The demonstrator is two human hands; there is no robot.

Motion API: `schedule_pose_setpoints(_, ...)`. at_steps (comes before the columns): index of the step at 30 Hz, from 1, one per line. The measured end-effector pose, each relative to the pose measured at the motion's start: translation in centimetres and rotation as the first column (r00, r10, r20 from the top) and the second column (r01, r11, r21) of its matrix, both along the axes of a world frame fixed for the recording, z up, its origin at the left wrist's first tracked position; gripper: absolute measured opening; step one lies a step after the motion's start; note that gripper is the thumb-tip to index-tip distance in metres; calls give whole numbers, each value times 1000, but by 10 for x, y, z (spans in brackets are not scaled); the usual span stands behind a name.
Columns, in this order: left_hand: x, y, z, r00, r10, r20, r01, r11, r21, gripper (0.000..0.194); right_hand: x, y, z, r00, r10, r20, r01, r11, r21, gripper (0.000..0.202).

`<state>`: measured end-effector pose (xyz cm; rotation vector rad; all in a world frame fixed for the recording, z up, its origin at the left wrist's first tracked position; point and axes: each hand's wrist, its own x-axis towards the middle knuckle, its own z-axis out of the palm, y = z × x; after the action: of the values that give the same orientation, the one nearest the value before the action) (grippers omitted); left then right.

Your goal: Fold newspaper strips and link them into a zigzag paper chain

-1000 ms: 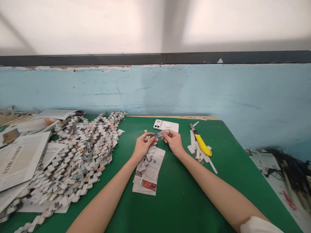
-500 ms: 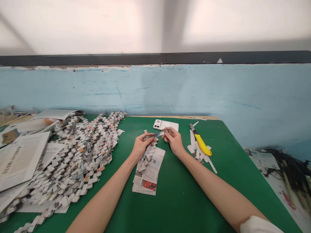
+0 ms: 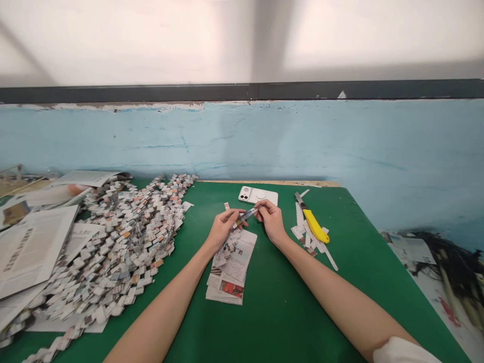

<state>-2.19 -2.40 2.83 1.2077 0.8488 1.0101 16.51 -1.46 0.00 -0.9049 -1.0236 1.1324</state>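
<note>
A narrow folded paper strip (image 3: 246, 217) slants between my two hands above the green table. Its lower left end is pinched in my left hand (image 3: 224, 225), and the upper right end sits between the fingertips of my right hand (image 3: 268, 217). Below my left hand, small folded paper pieces (image 3: 226, 252) rest on a stack of cut newspaper pieces (image 3: 235, 275) with print and a red picture. A white phone (image 3: 264, 195) lies face down just beyond my right hand.
A large heap of folded paper links (image 3: 124, 242) covers the table's left side, beside newspaper sheets (image 3: 34, 252). On the right, a yellow-handled utility knife (image 3: 315, 224) lies across paper scraps (image 3: 308, 239). A blue wall (image 3: 287, 141) stands behind the green table (image 3: 302, 312).
The paper strip has tilted more steeply, and more of it shows between my hands. My left fingers have shifted slightly down and left along it; my right hand has barely moved.
</note>
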Motion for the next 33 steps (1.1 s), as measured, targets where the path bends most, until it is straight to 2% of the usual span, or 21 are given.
schedule_pose_setpoints(7,0,0,0,986,-64,-156,69,997,25,48,-1,-4,4,995,13,96,-16,1000,26,12)
schedule_pose_setpoints(15,3,0,-4,977,100,-187,-93,995,46,42,-3,-1,0,997,-20,79,21,1000,-13,12)
schedule_pose_setpoints(22,4,0,-7,977,138,-163,-135,990,28,31,-3,2,0,998,-37,52,40,998,-50,8)
schedule_pose_setpoints(29,5,-3,-1,977,120,-175,-114,993,45,33,-2,1,-1,997,-55,50,57,997,-51,8)
schedule_pose_setpoints(33,1,-5,1,986,41,-160,-29,997,78,42,0,1,0,997,-73,33,74,996,-43,9)
